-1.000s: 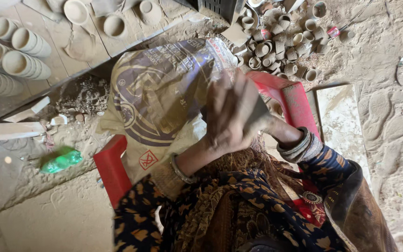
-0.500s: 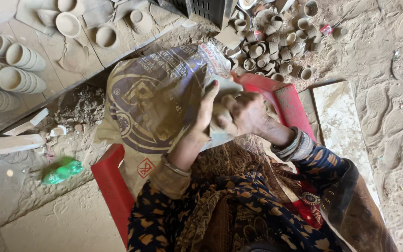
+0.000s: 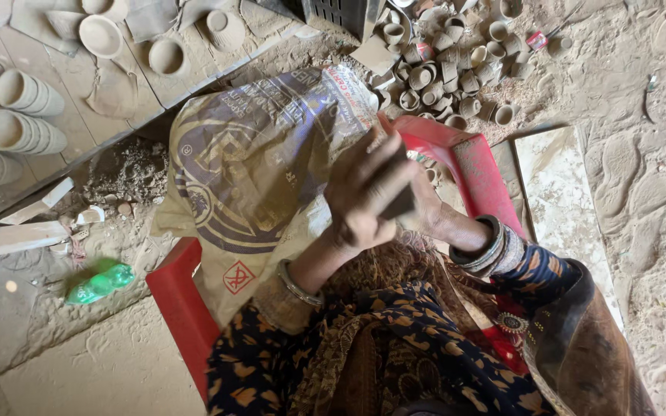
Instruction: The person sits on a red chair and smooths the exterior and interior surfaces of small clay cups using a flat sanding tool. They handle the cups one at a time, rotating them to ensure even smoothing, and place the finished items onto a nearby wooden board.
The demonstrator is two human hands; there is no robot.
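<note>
Printed sack (image 3: pixel 256 169), tan with purple round emblem and small red diamond mark, draped over red tray (image 3: pixel 183 308). Left hand (image 3: pixel 368 196) with fingers (image 3: pixel 383 166) curled around small dark lump (image 3: pixel 398 204), right hand (image 3: pixel 429 212) touching beneath; right grip hidden. Green wrapper (image 3: pixel 100 283) on sandy floor (image 3: pixel 657 192).

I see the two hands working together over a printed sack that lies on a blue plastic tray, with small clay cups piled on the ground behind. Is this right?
Not quite: the tray is red, not blue, as the head view shows. The rest holds: the left hand and right hand work together over the printed sack, with small clay cups piled behind.
</note>
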